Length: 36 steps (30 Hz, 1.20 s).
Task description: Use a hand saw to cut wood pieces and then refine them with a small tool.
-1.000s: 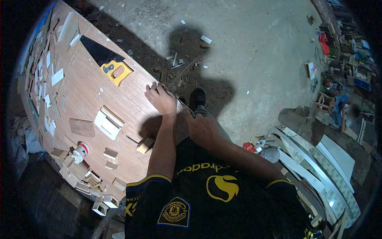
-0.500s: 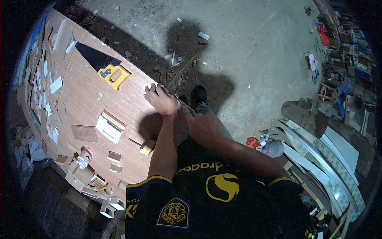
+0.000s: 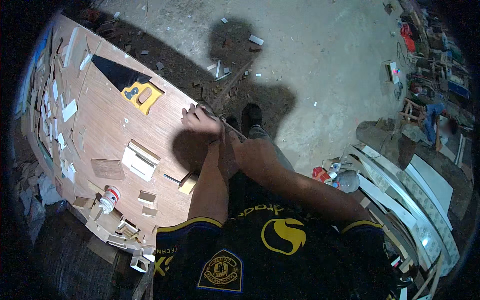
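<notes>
My left hand (image 3: 201,122) is at the right edge of the wooden table (image 3: 107,132), its fingers curled over something narrow and dark that I cannot make out. Close by, my right hand (image 3: 246,150) is closed at the same edge, with its fingertips mostly hidden. A handsaw (image 3: 144,97) with a yellow handle and black blade lies flat, up and left of my left hand. Left of my forearms rest a white panel with raised strips (image 3: 140,160), a wooden block (image 3: 188,183) and a thin dark stick-like tool (image 3: 172,178).
A white tub (image 3: 110,199) stands among small wooden box pieces (image 3: 120,235) at the near left. Offcuts (image 3: 70,110) litter the table's far left. Scraps lie on the concrete floor (image 3: 320,60). Long white panels (image 3: 400,200) lean at right, near another person in blue (image 3: 434,120).
Both hands stay at the table edge, with only a slight shift. The other person at the far right has moved, and an arm now reaches down.
</notes>
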Each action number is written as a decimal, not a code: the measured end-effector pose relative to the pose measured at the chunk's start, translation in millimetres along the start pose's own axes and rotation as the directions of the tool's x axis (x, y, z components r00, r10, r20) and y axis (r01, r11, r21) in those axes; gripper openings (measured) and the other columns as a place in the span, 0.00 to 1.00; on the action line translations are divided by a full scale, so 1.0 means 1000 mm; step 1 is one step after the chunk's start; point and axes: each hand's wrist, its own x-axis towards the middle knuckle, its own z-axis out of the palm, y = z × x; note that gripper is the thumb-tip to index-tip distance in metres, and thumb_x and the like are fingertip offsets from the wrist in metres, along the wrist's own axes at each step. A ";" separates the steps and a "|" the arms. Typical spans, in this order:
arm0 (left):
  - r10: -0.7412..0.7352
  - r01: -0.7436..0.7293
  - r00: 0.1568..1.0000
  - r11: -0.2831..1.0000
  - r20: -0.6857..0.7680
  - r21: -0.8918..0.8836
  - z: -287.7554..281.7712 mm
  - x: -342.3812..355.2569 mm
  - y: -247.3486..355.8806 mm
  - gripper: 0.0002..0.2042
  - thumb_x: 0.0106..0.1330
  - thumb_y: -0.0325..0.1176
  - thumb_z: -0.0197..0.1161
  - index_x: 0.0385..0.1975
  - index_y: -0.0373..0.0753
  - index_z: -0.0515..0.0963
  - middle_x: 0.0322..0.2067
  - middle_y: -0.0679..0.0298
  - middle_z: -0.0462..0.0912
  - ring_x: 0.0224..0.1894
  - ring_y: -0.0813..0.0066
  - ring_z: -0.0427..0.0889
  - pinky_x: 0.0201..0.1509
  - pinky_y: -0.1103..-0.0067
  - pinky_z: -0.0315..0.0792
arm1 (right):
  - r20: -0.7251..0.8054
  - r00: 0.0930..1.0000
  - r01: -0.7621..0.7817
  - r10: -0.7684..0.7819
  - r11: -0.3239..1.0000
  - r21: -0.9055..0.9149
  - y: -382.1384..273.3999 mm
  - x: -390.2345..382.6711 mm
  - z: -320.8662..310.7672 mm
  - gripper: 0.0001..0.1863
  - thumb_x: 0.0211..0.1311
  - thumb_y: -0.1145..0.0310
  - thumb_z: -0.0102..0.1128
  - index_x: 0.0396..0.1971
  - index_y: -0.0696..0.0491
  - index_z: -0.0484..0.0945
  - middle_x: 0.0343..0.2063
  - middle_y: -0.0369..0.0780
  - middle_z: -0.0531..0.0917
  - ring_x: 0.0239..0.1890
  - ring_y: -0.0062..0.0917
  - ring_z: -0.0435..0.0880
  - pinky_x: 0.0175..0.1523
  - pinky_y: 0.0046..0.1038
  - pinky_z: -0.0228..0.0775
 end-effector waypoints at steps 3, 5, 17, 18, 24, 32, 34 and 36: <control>0.025 -0.025 0.999 1.000 0.041 0.009 -0.001 -0.004 -0.003 0.06 0.66 0.30 0.54 0.31 0.36 0.76 0.44 0.52 0.77 0.57 0.42 0.71 0.62 0.49 0.63 | 0.019 1.000 -0.014 0.015 1.000 -0.004 0.001 0.002 -0.004 0.28 0.62 0.71 0.50 0.63 0.62 0.65 0.24 0.46 0.85 0.25 0.36 0.86 0.28 0.36 0.77; 0.034 -0.037 0.991 0.999 0.131 0.017 -0.009 -0.002 -0.002 0.07 0.67 0.31 0.54 0.31 0.35 0.76 0.45 0.51 0.76 0.57 0.42 0.71 0.62 0.50 0.64 | 0.081 0.995 -0.054 0.055 0.998 -0.007 -0.001 0.003 -0.012 0.28 0.62 0.71 0.50 0.64 0.61 0.64 0.23 0.46 0.85 0.25 0.37 0.86 0.28 0.36 0.77; 0.117 -0.122 0.991 0.989 0.069 0.078 -0.014 0.004 0.001 0.07 0.68 0.29 0.54 0.29 0.34 0.74 0.47 0.51 0.76 0.58 0.43 0.72 0.62 0.56 0.69 | 0.092 0.992 -0.087 0.083 0.996 0.033 -0.006 0.019 -0.010 0.26 0.65 0.69 0.49 0.63 0.58 0.65 0.25 0.47 0.86 0.26 0.38 0.87 0.29 0.38 0.79; 0.108 -0.116 0.991 0.988 0.084 0.099 -0.014 0.004 0.003 0.07 0.68 0.28 0.54 0.28 0.34 0.74 0.47 0.51 0.76 0.57 0.44 0.73 0.62 0.56 0.69 | 0.093 0.992 -0.086 0.082 0.996 0.032 -0.006 0.019 -0.011 0.26 0.65 0.69 0.49 0.63 0.58 0.65 0.25 0.47 0.86 0.26 0.38 0.87 0.29 0.38 0.79; 0.166 -0.167 0.986 0.985 0.028 0.038 -0.010 0.000 -0.008 0.04 0.67 0.27 0.56 0.31 0.35 0.72 0.45 0.53 0.74 0.56 0.45 0.74 0.60 0.54 0.71 | 0.056 0.998 -0.022 0.023 0.999 -0.029 -0.001 0.026 -0.006 0.25 0.63 0.70 0.51 0.60 0.59 0.66 0.24 0.47 0.85 0.25 0.38 0.86 0.28 0.37 0.78; 0.129 -0.132 0.990 0.989 0.054 0.062 -0.014 0.005 0.006 0.03 0.64 0.23 0.58 0.33 0.37 0.71 0.43 0.53 0.74 0.54 0.45 0.76 0.56 0.55 0.74 | -0.002 0.997 0.071 -0.072 0.994 -0.081 0.002 0.026 0.004 0.29 0.59 0.71 0.54 0.60 0.64 0.63 0.22 0.45 0.84 0.24 0.36 0.86 0.26 0.36 0.76; 0.114 -0.117 0.988 0.993 0.105 0.024 -0.018 0.006 0.006 0.03 0.64 0.22 0.59 0.32 0.37 0.73 0.43 0.55 0.74 0.53 0.44 0.77 0.55 0.55 0.75 | 0.025 0.999 0.048 -0.046 0.996 -0.074 -0.001 0.033 0.011 0.30 0.62 0.71 0.52 0.63 0.64 0.61 0.23 0.46 0.85 0.23 0.36 0.86 0.25 0.37 0.77; 0.106 -0.109 0.989 0.994 0.099 0.021 -0.019 0.003 0.004 0.02 0.64 0.23 0.59 0.31 0.37 0.73 0.43 0.55 0.74 0.54 0.44 0.76 0.56 0.55 0.74 | 0.052 0.998 0.030 -0.027 0.997 -0.066 -0.005 0.034 0.009 0.30 0.64 0.70 0.49 0.66 0.63 0.60 0.24 0.47 0.85 0.23 0.37 0.86 0.25 0.38 0.78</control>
